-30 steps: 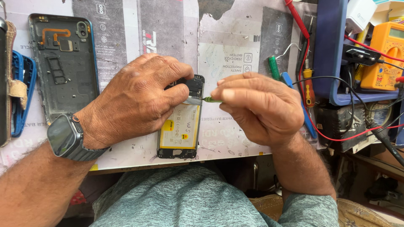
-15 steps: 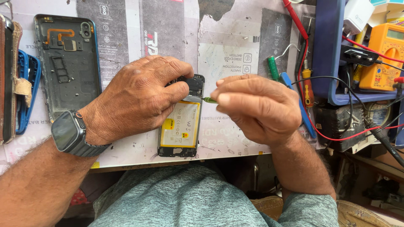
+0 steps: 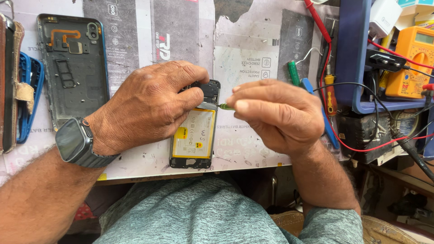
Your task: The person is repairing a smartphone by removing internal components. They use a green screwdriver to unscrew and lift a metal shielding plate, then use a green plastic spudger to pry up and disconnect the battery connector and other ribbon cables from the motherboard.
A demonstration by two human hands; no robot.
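While the left hand (image 3: 149,106) pins the opened phone (image 3: 194,131) at the mat's six o'clock edge, fingers clamped on its top, the right hand (image 3: 275,113) pinches a green tool (image 3: 225,107) at three o'clock; steady, shallow pressure seems wisest.

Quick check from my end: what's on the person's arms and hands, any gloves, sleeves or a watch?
No gloves: left hand and right hand are bare, forearms uncovered. A dark square-faced smartwatch on a dark band sits on the left wrist. Heathered grey-green short sleeves show at the elbows.
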